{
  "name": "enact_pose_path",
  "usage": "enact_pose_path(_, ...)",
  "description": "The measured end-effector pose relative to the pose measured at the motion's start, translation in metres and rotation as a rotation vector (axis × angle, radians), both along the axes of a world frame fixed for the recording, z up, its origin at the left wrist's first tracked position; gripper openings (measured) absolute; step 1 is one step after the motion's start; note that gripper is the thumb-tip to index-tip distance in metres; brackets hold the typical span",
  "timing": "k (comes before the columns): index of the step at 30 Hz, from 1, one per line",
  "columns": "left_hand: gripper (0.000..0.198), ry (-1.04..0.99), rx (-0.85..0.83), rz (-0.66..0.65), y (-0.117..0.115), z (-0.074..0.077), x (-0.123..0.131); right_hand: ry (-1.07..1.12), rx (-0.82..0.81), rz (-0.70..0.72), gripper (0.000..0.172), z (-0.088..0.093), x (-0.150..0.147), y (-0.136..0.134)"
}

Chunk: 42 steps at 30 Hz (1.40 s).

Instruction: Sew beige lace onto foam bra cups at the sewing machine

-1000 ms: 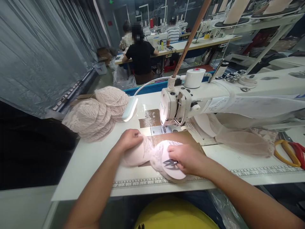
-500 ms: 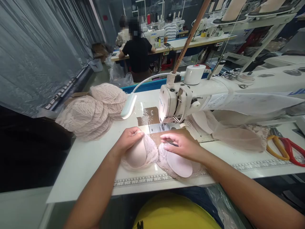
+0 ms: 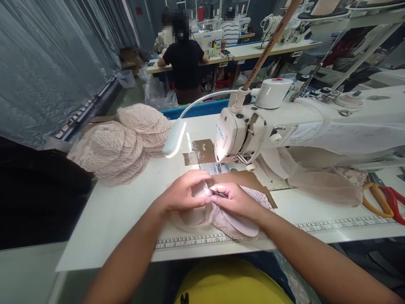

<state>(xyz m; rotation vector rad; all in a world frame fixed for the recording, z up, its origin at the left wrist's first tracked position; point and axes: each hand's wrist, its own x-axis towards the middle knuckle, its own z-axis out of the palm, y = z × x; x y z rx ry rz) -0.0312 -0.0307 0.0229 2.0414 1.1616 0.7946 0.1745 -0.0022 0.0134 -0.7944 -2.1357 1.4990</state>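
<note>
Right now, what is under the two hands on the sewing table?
A pink lace bra piece lies under the left hand and right hand, on brown paper. The right hand holds small snips; the fabric's middle is covered.

White surface (image 3: 120, 211), printed ruler strip (image 3: 332, 226) along near edge. Left rear: stack of pink lace cups (image 3: 120, 141). Centre: white sewing machine (image 3: 284, 122), gooseneck lamp (image 3: 173, 138) lit just left of its head, brown patch (image 3: 198, 152) under the lamp. In front of the needle: pink lace bra piece (image 3: 234, 219), lying flat. Right, under machine arm: more pink lace fabric (image 3: 322, 183). Far right: yellow- and red-handled scissors (image 3: 384, 200).
</note>
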Motion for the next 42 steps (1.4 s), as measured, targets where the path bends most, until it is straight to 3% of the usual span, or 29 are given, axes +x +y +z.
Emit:
enact_pose_path(4,0.026,-0.044,-0.181,0.001,0.000,-0.005,0.007,0.054,-0.043,-0.025,0.016,0.002,0.000,-0.002)
enact_pose_path(8,0.033,-0.134,-0.402,0.027,0.000,-0.012,0.005,0.067,-0.016,-0.077,0.018,0.000,0.003,-0.001)
enact_pose_path(16,0.028,-0.372,-0.580,0.039,0.000,-0.014,0.006,-0.010,0.063,-0.073,0.031,-0.004,0.017,0.011)
enact_pose_path(27,0.030,-0.379,-0.614,0.019,0.001,-0.020,0.009,0.002,0.051,-0.058,0.018,0.005,0.010,0.003)
enact_pose_path(35,0.030,-0.359,-0.623,0.030,-0.001,-0.015,0.012,0.089,0.013,-0.197,0.016,-0.004,0.009,0.006)
enact_pose_path(39,0.030,-0.352,-0.597,0.020,0.001,-0.016,0.014,0.133,-0.131,-0.158,0.032,-0.008,0.006,0.004)
enact_pose_path(42,0.032,-0.266,-0.555,0.011,0.001,-0.011,0.014,0.074,-0.072,-0.120,0.034,-0.009,0.005,0.000)
